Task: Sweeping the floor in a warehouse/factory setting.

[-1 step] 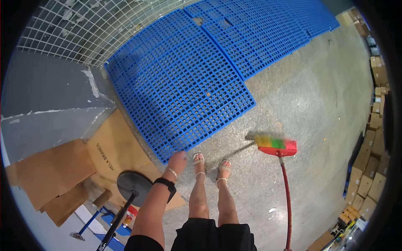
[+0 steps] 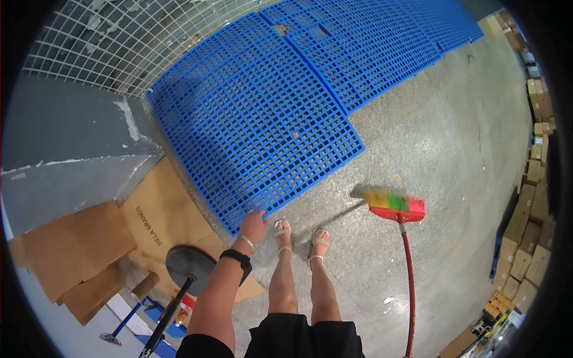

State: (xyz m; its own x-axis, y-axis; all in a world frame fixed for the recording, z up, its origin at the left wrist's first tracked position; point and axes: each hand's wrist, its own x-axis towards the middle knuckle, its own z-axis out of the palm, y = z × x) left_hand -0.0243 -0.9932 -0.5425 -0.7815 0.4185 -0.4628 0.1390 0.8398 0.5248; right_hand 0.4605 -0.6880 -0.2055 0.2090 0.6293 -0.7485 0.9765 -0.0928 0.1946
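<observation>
We see the left hand [image 2: 253, 225] stretched down and forward, fingers bent over the near corner of the blue plastic grid pallet [image 2: 256, 128]; it touches the pallet's edge, though whether the fingers grip it or only rest on it we cannot tell. A black watch band [image 2: 237, 260] and a thin bracelet sit on that wrist. The pallet lies flat on the grey concrete floor [image 2: 441, 155], spreading up and away from the hand, with more blue pallets [image 2: 370, 36] butted against it beyond.

Just right of the hand stand our two feet in pale sandals [image 2: 298, 235], toes close to the pallet's corner. Farther right, well apart from the hand, a broom [image 2: 397, 206] with a red head and yellow, green and pink bristles rests on the floor, its red handle [image 2: 409, 286] running back toward the lower edge. The right hand is out of view, so what holds the handle we cannot tell.

Left of the hand lie flattened brown cardboard sheets [image 2: 89, 244]; below them a dark round disc [image 2: 188, 262] on a black pole. A white wire mesh panel [image 2: 119, 42] stands beyond the pallet's far left edge
</observation>
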